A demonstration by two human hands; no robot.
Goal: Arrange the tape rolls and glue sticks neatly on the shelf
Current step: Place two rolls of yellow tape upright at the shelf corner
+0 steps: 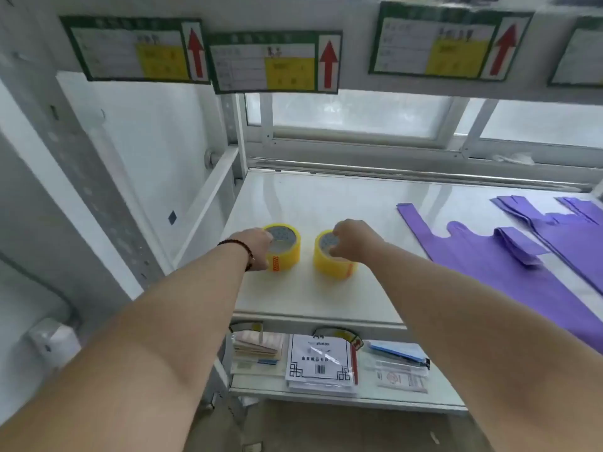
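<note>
Two yellow tape rolls lie flat on the white shelf board (326, 197), side by side near its front left. My left hand (256, 249) grips the left tape roll (287, 252) by its left rim, fingers curled over the edge. My right hand (350, 239) holds the right tape roll (329, 265) from above, fingertips curled into its core. A small gap separates the two rolls. No glue sticks show in this view.
Flat purple plastic bags (509, 256) cover the right half of the shelf. Labels with red arrows (274, 62) hang from the shelf above. The lower shelf holds paper packets (321, 363) and plastic sleeves. A grey upright post (98, 197) stands at the left.
</note>
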